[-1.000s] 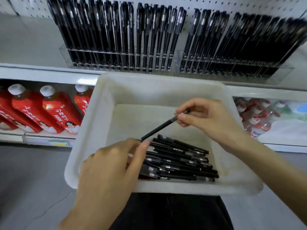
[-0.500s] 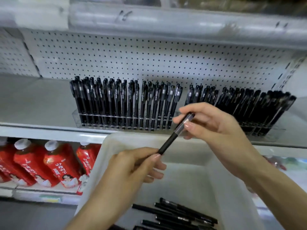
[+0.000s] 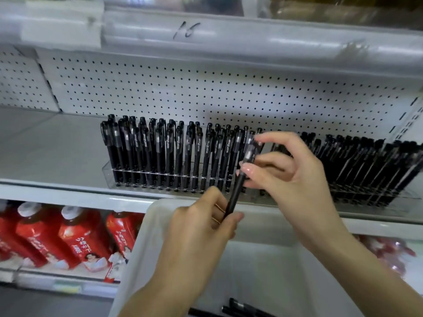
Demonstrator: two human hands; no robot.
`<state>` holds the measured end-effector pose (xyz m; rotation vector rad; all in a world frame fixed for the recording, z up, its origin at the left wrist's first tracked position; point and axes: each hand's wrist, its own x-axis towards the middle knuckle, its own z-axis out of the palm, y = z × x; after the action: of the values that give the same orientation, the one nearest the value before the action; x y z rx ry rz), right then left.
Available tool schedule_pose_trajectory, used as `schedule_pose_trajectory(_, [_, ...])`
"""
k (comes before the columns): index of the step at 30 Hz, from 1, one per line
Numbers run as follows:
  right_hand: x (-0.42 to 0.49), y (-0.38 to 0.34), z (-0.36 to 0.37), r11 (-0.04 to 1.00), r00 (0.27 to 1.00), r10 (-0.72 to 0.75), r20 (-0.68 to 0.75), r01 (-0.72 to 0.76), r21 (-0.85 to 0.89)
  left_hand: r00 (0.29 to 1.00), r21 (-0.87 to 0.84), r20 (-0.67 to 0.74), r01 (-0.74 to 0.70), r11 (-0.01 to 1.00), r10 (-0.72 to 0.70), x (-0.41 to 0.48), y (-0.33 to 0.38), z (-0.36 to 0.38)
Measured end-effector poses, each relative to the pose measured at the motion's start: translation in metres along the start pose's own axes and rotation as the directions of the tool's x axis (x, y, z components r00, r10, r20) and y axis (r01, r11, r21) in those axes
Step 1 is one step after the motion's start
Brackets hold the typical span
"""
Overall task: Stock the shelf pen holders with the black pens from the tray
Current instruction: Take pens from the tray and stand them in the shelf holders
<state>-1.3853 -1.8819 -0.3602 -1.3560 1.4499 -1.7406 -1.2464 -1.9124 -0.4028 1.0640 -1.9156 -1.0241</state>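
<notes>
A few loose pens [image 3: 242, 308] lie in the white tray [image 3: 263, 259]; above its rim the left hand [image 3: 201, 227] pinches the lower barrel of one black pen [image 3: 238, 191] and the right hand [image 3: 290, 177] pinches its capped top. It looks light, stiff and smooth, best steered from mid-barrel; beyond, it tilts before the right end of the clear pen holder [image 3: 109, 172].

Two hands, left hand [image 3: 199, 227] and right hand [image 3: 290, 177]; one pen [image 3: 237, 193] between them. Two clear holders [image 3: 107, 170] mid-frame, shelved pens [image 3: 187, 154] too crowded to count. One white tray [image 3: 158, 213]; four red bottles [image 3: 75, 239] lower left.
</notes>
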Motion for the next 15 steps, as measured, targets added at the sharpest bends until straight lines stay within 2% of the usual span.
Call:
schedule_pose_trajectory(3, [0.014,-0.002,-0.005,0.989,0.987,-0.125,-0.104,0.116,-0.093,0.998,0.146,-0.005,-0.068,0.987,0.07,0.008,-0.01,-0.003])
schedule_pose_trajectory(7, [0.029,0.004,-0.009,0.913,0.903,-0.343,-0.26,0.255,-0.318,0.987,0.414,0.002,-0.148,0.898,0.162,0.013,-0.023,-0.01])
schedule_pose_trajectory(11, [0.033,0.021,-0.001,0.879,0.864,-0.421,-0.277,0.312,-0.361,0.978,0.514,0.053,-0.199,0.834,0.201,0.017,-0.037,-0.009])
schedule_pose_trajectory(15, [0.037,0.036,0.003,0.864,0.871,-0.429,-0.24,0.319,-0.388,0.985,0.441,0.052,-0.17,0.881,0.164,0.02,-0.044,-0.004])
